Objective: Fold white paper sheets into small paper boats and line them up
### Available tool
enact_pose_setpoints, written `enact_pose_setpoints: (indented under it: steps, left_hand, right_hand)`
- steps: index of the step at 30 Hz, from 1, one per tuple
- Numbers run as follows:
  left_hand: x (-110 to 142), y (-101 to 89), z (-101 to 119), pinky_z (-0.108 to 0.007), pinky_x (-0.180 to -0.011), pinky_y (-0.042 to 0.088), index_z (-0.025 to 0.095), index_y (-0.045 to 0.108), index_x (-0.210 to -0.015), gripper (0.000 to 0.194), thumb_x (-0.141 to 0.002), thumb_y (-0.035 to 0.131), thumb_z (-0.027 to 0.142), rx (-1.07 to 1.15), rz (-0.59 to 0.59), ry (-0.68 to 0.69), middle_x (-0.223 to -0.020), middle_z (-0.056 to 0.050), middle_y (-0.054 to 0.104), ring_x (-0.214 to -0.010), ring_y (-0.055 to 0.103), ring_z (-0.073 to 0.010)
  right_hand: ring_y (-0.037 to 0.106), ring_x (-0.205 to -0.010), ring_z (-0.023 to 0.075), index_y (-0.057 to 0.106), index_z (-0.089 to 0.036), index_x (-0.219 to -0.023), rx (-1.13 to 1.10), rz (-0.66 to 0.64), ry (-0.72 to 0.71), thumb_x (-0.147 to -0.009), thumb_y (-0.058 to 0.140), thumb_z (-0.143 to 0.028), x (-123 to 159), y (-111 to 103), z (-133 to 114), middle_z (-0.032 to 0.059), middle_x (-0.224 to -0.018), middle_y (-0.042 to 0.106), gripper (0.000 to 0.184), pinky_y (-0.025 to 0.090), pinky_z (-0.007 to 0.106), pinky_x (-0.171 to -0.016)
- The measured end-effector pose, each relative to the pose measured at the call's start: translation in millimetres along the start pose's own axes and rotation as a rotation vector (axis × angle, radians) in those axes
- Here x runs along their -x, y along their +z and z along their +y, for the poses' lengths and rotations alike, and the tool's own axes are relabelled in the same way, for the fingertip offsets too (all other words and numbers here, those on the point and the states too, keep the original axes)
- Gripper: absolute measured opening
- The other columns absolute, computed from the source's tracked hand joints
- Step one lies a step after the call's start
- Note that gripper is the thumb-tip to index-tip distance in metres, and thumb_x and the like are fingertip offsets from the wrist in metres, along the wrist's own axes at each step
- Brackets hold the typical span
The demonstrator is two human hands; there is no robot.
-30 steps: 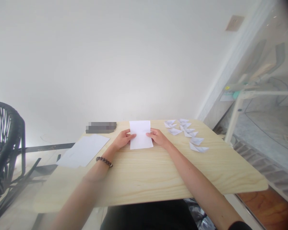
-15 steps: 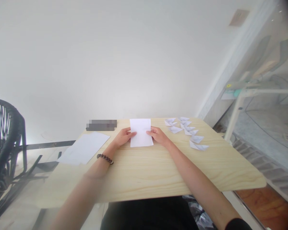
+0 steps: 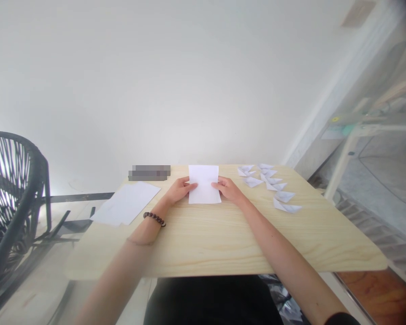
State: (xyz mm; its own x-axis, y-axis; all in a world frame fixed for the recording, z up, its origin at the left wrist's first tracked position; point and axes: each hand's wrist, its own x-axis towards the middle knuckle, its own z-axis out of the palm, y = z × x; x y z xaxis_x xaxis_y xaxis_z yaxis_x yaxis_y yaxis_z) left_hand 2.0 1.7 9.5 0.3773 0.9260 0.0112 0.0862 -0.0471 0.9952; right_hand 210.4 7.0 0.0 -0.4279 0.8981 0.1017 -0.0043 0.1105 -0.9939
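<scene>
A white sheet of paper (image 3: 204, 183) lies in the middle of the far half of a light wooden table (image 3: 223, 239). My left hand (image 3: 180, 190) pinches the sheet's left edge, and a dark bead bracelet sits on that wrist. My right hand (image 3: 228, 189) pinches the right edge in the same way. Both hands rest on the tabletop with fingers closed on the paper.
Several small folded white paper shapes (image 3: 269, 185) lie at the far right of the table. A stack of plain white sheets (image 3: 126, 208) lies at the left. A dark blurred object (image 3: 149, 172) sits at the far edge. A black wicker chair (image 3: 10, 198) stands left.
The hands and the sheet keep the same hold. The view has drifted slightly, so everything sits a little further right and higher in the picture.
</scene>
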Motion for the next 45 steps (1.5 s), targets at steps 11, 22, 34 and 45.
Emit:
enact_pose_setpoints:
  steps: [11, 22, 34, 45]
  left_hand:
    - [4.0, 3.2, 2.8, -0.030, -0.061, 0.046, 0.010, 0.055, -0.106, 0.051, -0.065, 0.062, 0.039, -0.037, 0.053, 0.016, -0.078, -0.010, 0.065, -0.072, 0.059, -0.0212]
    - [3.3, 1.6, 3.3, -0.031, -0.062, 0.046, 0.011, 0.056, -0.103, 0.047, -0.067, 0.059, 0.041, -0.062, 0.025, 0.015, -0.083, -0.011, 0.065, -0.072, 0.059, -0.0206]
    - [0.8, 0.2, 0.6, -0.033, -0.066, 0.046, 0.010, 0.055, -0.103, 0.049, -0.067, 0.059, 0.043, -0.032, -0.003, 0.001, -0.093, -0.012, 0.063, -0.077, 0.059, -0.0212]
    - [0.7, -0.6, -1.1, -0.033, -0.066, 0.045, 0.010, 0.056, -0.103, 0.049, -0.067, 0.059, 0.044, -0.051, -0.004, 0.000, -0.090, -0.011, 0.064, -0.077, 0.059, -0.0217]
  right_hand:
    - [0.060, -0.067, 0.0162, 0.056, -0.016, -0.101, -0.014, 0.014, 0.003, -0.069, 0.056, -0.031, 0.3, 1.4, 0.6, 0.0042, -0.079, 0.065, 0.036, 0.048, 0.027, -0.058]
    - [0.060, -0.070, 0.0165, 0.058, -0.017, -0.098, 0.018, 0.016, -0.025, -0.070, 0.054, -0.030, -1.7, 0.1, 3.0, 0.0041, -0.083, 0.065, 0.031, 0.047, 0.029, -0.062]
    - [0.059, -0.069, 0.0160, 0.057, -0.017, -0.100, 0.005, 0.015, -0.027, -0.071, 0.054, -0.031, -3.9, -1.4, 6.9, 0.0043, -0.084, 0.065, 0.032, 0.047, 0.029, -0.062]
    - [0.060, -0.071, 0.0160, 0.058, -0.016, -0.097, 0.016, 0.004, -0.039, -0.071, 0.054, -0.029, -1.9, -0.5, 4.1, 0.0045, -0.084, 0.065, 0.030, 0.047, 0.029, -0.065]
